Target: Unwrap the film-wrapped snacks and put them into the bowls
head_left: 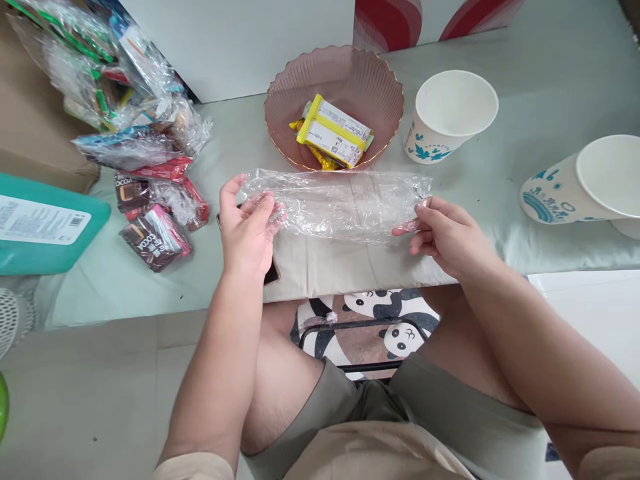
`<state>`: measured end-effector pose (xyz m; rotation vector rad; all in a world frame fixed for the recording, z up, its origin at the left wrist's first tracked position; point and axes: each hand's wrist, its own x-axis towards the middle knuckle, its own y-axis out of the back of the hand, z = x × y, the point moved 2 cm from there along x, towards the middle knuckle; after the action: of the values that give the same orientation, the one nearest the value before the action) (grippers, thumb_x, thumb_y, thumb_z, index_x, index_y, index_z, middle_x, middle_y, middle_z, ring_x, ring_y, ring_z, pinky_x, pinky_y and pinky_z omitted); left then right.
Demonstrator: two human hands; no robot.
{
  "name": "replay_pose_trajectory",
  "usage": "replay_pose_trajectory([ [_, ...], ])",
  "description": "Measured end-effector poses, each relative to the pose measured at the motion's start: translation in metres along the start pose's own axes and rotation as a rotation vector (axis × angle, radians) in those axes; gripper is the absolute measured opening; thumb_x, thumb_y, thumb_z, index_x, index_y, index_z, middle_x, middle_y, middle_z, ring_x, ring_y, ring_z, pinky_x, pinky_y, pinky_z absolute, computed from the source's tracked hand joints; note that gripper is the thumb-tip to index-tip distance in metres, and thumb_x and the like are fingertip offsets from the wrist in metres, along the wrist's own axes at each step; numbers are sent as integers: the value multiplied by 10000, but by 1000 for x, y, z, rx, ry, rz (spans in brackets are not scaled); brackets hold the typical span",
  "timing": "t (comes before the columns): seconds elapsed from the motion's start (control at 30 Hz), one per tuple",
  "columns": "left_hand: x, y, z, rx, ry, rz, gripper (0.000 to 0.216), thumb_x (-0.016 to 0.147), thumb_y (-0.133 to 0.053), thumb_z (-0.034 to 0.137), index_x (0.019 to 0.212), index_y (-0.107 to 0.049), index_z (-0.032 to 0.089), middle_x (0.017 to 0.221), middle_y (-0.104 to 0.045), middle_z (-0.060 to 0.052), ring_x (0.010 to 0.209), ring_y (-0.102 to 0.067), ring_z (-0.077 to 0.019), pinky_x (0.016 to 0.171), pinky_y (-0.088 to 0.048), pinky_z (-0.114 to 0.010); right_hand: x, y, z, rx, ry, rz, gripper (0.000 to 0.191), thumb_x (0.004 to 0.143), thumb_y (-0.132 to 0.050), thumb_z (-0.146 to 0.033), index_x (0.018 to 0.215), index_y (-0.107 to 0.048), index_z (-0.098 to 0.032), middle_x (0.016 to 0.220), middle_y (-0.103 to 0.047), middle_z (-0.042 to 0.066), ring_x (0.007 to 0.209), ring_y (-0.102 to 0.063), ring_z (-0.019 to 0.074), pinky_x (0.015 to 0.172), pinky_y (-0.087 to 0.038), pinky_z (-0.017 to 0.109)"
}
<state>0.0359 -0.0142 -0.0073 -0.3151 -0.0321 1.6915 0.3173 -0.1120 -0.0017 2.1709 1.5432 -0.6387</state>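
Note:
A clear crinkled plastic wrapper [340, 203] is stretched flat between my two hands above the table's front edge. My left hand [247, 230] pinches its left end with fingers closed. My right hand [443, 233] pinches the right end between thumb and fingers. Just behind the wrapper stands a pink ribbed glass bowl [367, 73] holding a white and yellow snack packet [333, 133] on top of other yellow-wrapped pieces.
Brown cocoa snack packs [153, 240] and a heap of clear bags with snacks [115, 87] lie at the left. A teal box [45, 227] sits at the far left. One paper cup [450, 117] stands upright, another [585, 183] lies tipped at the right.

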Motion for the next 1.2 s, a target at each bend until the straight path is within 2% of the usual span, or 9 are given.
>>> replay_pose_trajectory([
  [0.17,2,3,-2,42,-6,-29,495,737,-886,283,1135,-607,372,934,-711,25,788,-690,-153,657,-539,-264,0,0,2,126,-34,-88,208,744,-694,-312,751,-507,-221,784,-676,30,476,-523,105,405,-256,250],
  [0.3,3,3,-3,37,-8,-30,502,734,-890,289,1138,-605,372,922,-704,32,775,-685,-144,666,-547,-264,-2,-1,1,227,-55,-173,148,709,-640,-301,724,-517,-219,1117,-762,92,865,-744,230,525,-452,272],
  [0.4,2,1,-2,31,3,-22,511,734,-893,293,1146,-599,365,920,-699,34,776,-686,-139,684,-558,-262,-2,-1,1,299,-61,-211,135,729,-623,-292,713,-513,-214,1218,-764,110,1081,-744,267,642,-518,288],
  [0.5,0,0,2,14,18,4,491,738,-878,253,1126,-599,361,916,-688,38,757,-677,-128,668,-557,-253,-1,0,3,212,-38,-153,136,757,-643,-308,741,-547,-213,1108,-778,97,914,-750,231,589,-470,275],
  [0.6,0,-1,6,-7,43,41,462,741,-830,157,1088,-604,362,894,-672,42,721,-660,-120,646,-556,-252,-1,2,3,-231,96,-27,181,810,-669,-319,707,-567,-209,726,-694,28,612,-605,146,548,-388,269],
  [0.7,0,-1,9,-2,50,62,467,735,-777,97,1075,-594,359,888,-671,38,712,-652,-126,644,-554,-259,-3,2,1,-563,196,-8,221,848,-654,-318,675,-579,-203,551,-562,-16,530,-485,117,550,-346,278],
  [0.77,0,0,10,4,55,79,491,719,-743,67,1086,-583,350,888,-675,35,710,-653,-129,643,-549,-260,-4,1,1,-564,180,-59,240,848,-653,-329,658,-589,-196,563,-560,-10,535,-483,112,546,-346,275],
  [1.0,2,2,9,11,63,76,499,708,-718,73,1103,-573,342,902,-684,25,725,-676,-141,645,-549,-264,-11,-2,2,-43,-8,-194,288,723,-774,-418,682,-614,-183,790,-668,55,495,-479,73,410,-280,231],
  [1.2,1,-1,11,13,83,110,511,704,-705,56,1114,-572,331,896,-687,26,718,-677,-140,652,-567,-266,-13,-10,8,-496,7,-167,237,832,-703,-337,658,-661,-182,593,-638,26,468,-502,94,435,-379,230],
])
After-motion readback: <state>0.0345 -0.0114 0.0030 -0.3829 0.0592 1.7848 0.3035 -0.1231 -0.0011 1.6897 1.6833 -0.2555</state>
